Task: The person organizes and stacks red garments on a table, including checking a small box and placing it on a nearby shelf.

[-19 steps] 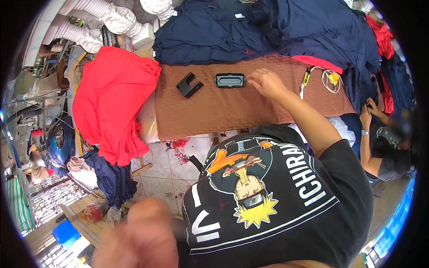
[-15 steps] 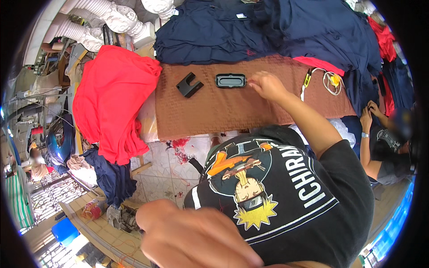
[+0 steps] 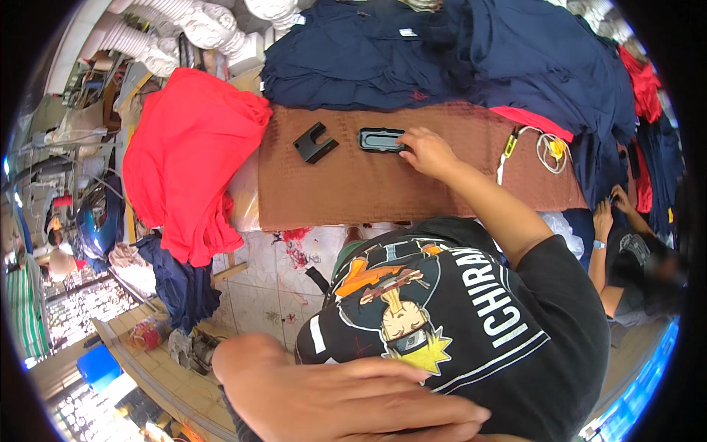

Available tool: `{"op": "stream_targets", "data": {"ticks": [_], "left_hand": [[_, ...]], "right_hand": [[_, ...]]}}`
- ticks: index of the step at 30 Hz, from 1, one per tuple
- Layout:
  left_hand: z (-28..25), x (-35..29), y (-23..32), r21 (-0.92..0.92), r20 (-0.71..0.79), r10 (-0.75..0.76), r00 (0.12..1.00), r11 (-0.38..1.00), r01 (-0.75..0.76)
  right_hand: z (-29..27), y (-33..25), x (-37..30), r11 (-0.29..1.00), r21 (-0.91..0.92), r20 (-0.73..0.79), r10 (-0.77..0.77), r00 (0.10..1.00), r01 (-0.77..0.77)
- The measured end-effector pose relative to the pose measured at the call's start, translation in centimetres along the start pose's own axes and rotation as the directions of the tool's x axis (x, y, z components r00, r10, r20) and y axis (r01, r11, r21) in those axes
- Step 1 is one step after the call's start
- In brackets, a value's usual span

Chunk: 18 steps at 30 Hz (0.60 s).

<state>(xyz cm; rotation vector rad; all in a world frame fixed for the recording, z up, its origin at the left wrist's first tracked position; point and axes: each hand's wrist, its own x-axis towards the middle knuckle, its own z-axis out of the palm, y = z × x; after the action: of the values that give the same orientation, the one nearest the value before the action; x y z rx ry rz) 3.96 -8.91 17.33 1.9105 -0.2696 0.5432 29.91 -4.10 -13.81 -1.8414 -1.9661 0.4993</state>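
Observation:
A small black oblong case (image 3: 381,140), with a grey recessed tray inside it, lies on the brown cloth. My right hand (image 3: 429,152) reaches across to its right end, thumb and fingertips closed on that edge. Left of the case sits a black block with a U-shaped notch (image 3: 315,143), apart from both hands. Close to the camera at the bottom, my left hand (image 3: 331,390) is held in front of my black printed T-shirt (image 3: 471,324). Its fingers are stretched out and nothing shows in them; the palm side is hidden.
Navy garments (image 3: 361,59) pile along the table's far side, and red cloth (image 3: 195,162) drapes over its left. A yellow cutter (image 3: 509,146) and a coiled white cable (image 3: 549,153) lie right on the brown cloth (image 3: 331,195). A co-worker's hands (image 3: 615,202) handle navy fabric at the right.
My right hand has moved left from beside the black case onto its right end. My left hand's fingers have shifted right and are more spread out. The view has tilted slightly.

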Motion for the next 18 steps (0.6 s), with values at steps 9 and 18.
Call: {"op": "stream_targets", "data": {"ticks": [9,18], "left_hand": [[-5.0,-1.8,0.5,-0.513,0.109,0.278,0.954,0.838,-0.185],[-4.8,-1.1,6.6,-0.2,-0.494,-0.046,0.868,0.978,-0.062]], "right_hand": [[1.7,-0.2,1.0,0.993,-0.024,0.076,0.118,0.99,-0.116],[2.5,0.3,0.6,0.996,-0.031,0.054,0.09,0.994,-0.089]]}}
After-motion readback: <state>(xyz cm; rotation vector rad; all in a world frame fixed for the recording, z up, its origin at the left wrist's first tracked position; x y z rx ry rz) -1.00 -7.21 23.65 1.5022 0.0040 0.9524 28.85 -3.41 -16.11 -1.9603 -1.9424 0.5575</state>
